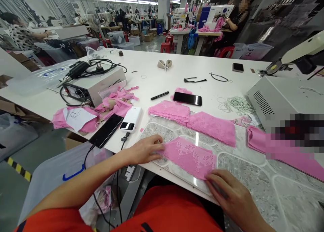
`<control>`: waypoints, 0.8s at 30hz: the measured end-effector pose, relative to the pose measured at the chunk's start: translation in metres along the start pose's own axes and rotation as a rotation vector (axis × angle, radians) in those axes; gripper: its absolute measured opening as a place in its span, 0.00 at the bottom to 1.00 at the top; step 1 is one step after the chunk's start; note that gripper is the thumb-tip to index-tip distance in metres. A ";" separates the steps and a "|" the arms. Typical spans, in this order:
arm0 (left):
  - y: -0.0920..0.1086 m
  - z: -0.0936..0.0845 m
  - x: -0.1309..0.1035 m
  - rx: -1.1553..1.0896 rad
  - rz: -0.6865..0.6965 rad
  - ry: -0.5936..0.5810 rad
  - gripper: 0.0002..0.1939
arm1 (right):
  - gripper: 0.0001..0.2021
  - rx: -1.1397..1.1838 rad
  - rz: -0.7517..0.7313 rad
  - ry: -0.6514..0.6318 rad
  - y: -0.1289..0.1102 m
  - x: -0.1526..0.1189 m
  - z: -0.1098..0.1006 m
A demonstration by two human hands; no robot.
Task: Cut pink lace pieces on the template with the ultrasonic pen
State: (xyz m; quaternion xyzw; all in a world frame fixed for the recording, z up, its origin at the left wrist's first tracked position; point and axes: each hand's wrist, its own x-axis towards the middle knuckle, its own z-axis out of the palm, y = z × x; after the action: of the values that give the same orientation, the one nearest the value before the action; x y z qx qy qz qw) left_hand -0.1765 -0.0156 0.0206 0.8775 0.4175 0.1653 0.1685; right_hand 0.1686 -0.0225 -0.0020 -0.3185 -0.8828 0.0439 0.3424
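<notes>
A pink lace piece [189,156] lies flat on the grey patterned mat [243,157] at the table's front edge. My left hand [145,149] is at its left end, fingers closed on that end. At the lower right corner, my right hand [229,188] has its fingertips on the lace, thumb and fingers together. Just behind are two stacks of pink lace, one at the left [169,110] and one at the right [212,126], their ends touching. A folded pink cloth [280,149] lies on the mat farther right.
Behind the stacks lie a black phone [187,98] and a pen [160,95]. A power bank [131,119], a dark phone [106,131] and a grey box [96,85] with cables stand left. Another grey machine [286,100] is at right. People sit in the background.
</notes>
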 end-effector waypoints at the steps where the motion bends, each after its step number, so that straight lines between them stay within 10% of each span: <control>1: -0.001 0.002 0.000 0.015 -0.001 0.008 0.11 | 0.06 0.027 0.004 0.001 0.001 0.002 -0.001; 6: -0.004 -0.008 0.018 -0.004 -0.007 0.027 0.10 | 0.14 0.251 0.256 -0.194 0.021 0.035 -0.022; 12: -0.048 -0.067 0.090 0.002 -0.085 0.133 0.07 | 0.24 0.334 0.488 -0.259 0.079 0.137 -0.036; 18: -0.101 -0.117 0.122 0.135 -0.181 0.315 0.09 | 0.14 0.264 0.352 0.027 0.113 0.230 0.000; 24: -0.124 -0.092 0.084 0.221 -0.173 0.215 0.10 | 0.06 0.310 0.285 -0.109 0.109 0.217 0.058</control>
State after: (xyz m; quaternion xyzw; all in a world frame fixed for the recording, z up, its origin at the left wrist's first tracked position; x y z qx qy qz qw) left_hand -0.2497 0.1391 0.0611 0.8287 0.5227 0.1964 0.0388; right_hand 0.0679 0.2007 0.0469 -0.3809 -0.8287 0.2445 0.3292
